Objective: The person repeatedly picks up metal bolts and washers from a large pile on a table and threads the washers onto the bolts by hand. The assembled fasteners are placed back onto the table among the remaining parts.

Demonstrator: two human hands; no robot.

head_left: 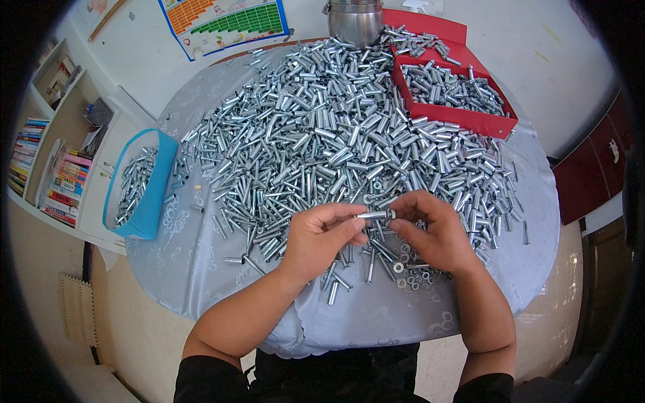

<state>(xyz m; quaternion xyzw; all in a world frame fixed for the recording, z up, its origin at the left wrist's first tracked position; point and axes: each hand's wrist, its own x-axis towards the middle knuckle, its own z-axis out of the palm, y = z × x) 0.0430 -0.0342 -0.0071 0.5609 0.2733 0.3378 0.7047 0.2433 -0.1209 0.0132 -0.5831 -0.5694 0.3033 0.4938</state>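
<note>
Between my two hands, above the near part of the heap, is a metal expansion bolt (376,215), lying level. My left hand (317,236) pinches its left end between thumb and fingers. At its other end, the thumb and fingers of my right hand (433,232) close on the bolt's head or nut; which one I cannot tell. Below and around my hands spreads a large heap of metal sleeves and bolts (289,141). Loose washers (400,267) and nuts lie just under my right hand.
A light blue box (153,213) with bolts stands at the table's left edge. At the far right sits an open red box (463,121) of metal parts. A steel pot (356,23) is behind the heap. A silvery cloth (396,316) covers the round table; bookshelves (47,161) stand left.
</note>
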